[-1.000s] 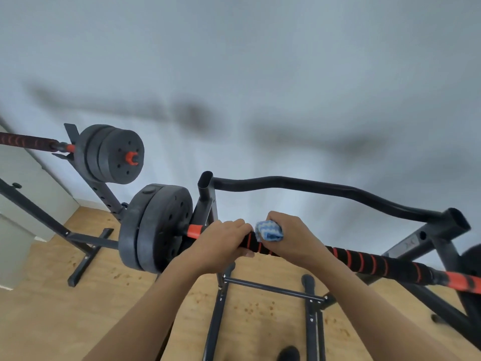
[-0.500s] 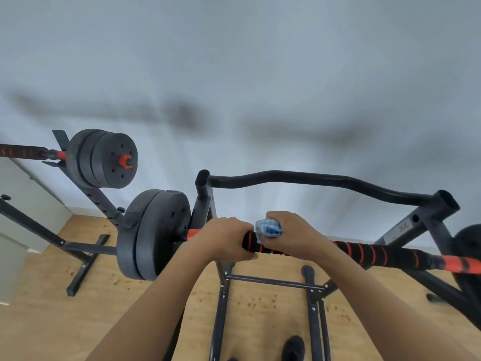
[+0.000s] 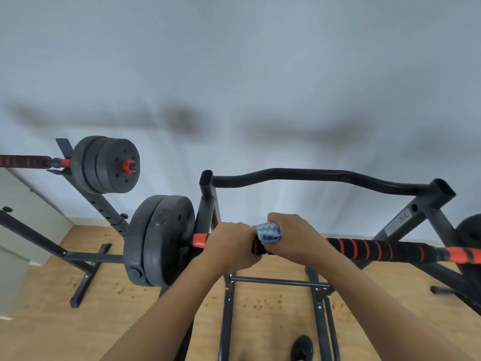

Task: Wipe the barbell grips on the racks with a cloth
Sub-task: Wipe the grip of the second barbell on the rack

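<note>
A barbell with a black grip striped in red lies across a black rack in front of me. My left hand grips the bar near its left end, just right of the orange collar and the black weight plates. My right hand is wrapped round the grip right beside the left one, holding a blue and white cloth against the bar. Only a bunched end of the cloth shows between the two hands.
A second barbell with black plates sits on another rack at the left. A white wall is close behind. Rack legs and crossbars spread over the wooden floor below, and a dark shoe shows at the bottom.
Both hands keep their hold on the bar, close together. The view has shifted a little, and the racks sit slightly lower and further right in the frame.
</note>
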`<state>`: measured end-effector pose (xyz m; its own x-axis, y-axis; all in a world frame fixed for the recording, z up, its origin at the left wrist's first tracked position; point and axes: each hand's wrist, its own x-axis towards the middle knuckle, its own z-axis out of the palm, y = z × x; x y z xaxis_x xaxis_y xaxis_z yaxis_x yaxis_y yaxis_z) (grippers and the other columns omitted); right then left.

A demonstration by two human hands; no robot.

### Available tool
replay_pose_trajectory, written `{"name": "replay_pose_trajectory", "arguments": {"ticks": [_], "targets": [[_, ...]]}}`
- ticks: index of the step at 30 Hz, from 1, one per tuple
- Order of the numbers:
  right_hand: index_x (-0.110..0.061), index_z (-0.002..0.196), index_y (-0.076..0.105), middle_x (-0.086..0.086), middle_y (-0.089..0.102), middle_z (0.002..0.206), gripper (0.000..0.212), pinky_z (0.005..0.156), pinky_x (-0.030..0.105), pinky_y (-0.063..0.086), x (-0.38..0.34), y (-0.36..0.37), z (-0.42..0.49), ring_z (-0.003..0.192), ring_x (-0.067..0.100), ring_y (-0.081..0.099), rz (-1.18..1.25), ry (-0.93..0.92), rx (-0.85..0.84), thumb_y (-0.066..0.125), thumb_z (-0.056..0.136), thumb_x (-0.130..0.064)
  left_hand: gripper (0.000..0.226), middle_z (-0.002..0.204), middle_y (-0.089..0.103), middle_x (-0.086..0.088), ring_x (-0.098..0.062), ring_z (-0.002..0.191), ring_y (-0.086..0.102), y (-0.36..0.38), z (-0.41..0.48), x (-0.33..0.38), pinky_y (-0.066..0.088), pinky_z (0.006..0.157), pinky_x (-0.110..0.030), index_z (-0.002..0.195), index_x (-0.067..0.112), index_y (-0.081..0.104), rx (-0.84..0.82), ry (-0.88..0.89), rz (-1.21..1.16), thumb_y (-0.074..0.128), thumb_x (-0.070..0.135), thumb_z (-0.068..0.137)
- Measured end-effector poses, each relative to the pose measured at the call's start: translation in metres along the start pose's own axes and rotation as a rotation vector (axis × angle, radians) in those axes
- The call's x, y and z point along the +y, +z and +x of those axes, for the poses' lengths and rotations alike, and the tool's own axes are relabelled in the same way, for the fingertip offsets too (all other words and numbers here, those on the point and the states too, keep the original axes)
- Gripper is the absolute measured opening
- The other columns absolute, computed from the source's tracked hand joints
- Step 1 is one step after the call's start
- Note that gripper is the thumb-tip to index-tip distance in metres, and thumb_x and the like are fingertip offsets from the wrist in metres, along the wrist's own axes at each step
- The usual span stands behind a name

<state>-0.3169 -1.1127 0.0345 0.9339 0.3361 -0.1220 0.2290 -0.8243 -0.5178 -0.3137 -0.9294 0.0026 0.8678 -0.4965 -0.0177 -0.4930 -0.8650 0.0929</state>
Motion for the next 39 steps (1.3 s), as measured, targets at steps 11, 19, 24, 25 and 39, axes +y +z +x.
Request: {"name": "replay_pose_trajectory", "arguments": {"ticks": [11, 19, 24, 25, 39], "targets": [[-0.031, 0.079, 0.044, -0.01, 0.056, 0.076, 0.03, 0.061, 0.021, 0.037, -0.004, 0.004, -0.01, 0.07, 0.01, 0.055, -0.054, 0.004, 0.028, 0.069, 0.086, -0.044, 0.017, 0.073, 0.059, 0.003, -0.02, 0.064, 0.061, -0.001, 0.002, 0.007, 0.055, 0.062, -0.032, 0.086, 0.02, 0.058, -0.147, -0.08, -0.032, 0.06, 0.037, 0.088], [-0.029, 0.083, 0.047, -0.008, 0.058, 0.078, 0.026, 0.062, 0.024, 0.043, -0.003, 0.011, -0.013, 0.072, 0.011, 0.056, -0.015, 0.023, 0.065, 0.067, 0.087, -0.044, 0.016, 0.089, 0.065, 0.005, -0.019, 0.075, 0.066, 0.02, -0.015, 0.011, 0.059, 0.067, -0.037, 0.101, 0.023, 0.056, 0.143, -0.039, -0.128, 0.058, 0.039, 0.096], [-0.03, 0.092, 0.054, -0.013, 0.062, 0.087, 0.019, 0.068, 0.02, 0.045, 0.002, 0.015, -0.014, 0.079, 0.008, 0.059, 0.087, 0.019, 0.105, 0.07, 0.088, -0.037, 0.014, 0.08, 0.063, 0.007, -0.019, 0.071, 0.065, 0.013, -0.013, 0.009, 0.059, 0.067, -0.035, 0.094, 0.026, 0.055, 0.082, -0.012, -0.07, 0.057, 0.04, 0.093], [-0.028, 0.095, 0.057, -0.013, 0.062, 0.089, 0.018, 0.07, 0.02, 0.046, 0.004, 0.015, -0.014, 0.08, 0.008, 0.06, 0.093, 0.013, 0.11, 0.071, 0.088, -0.036, 0.014, 0.076, 0.061, 0.007, -0.019, 0.068, 0.064, 0.01, -0.009, 0.009, 0.058, 0.067, -0.035, 0.089, 0.026, 0.053, 0.041, -0.007, -0.05, 0.057, 0.039, 0.092], [-0.027, 0.087, 0.051, -0.013, 0.055, 0.085, 0.029, 0.067, 0.016, 0.043, 0.012, 0.01, -0.005, 0.078, 0.009, 0.056, 0.031, -0.017, 0.149, 0.079, 0.084, -0.036, 0.031, 0.088, 0.068, 0.01, -0.013, 0.079, 0.065, 0.012, 0.004, -0.01, 0.055, 0.069, -0.033, 0.103, 0.031, 0.06, 0.127, 0.072, -0.001, 0.062, 0.058, 0.088]]}}
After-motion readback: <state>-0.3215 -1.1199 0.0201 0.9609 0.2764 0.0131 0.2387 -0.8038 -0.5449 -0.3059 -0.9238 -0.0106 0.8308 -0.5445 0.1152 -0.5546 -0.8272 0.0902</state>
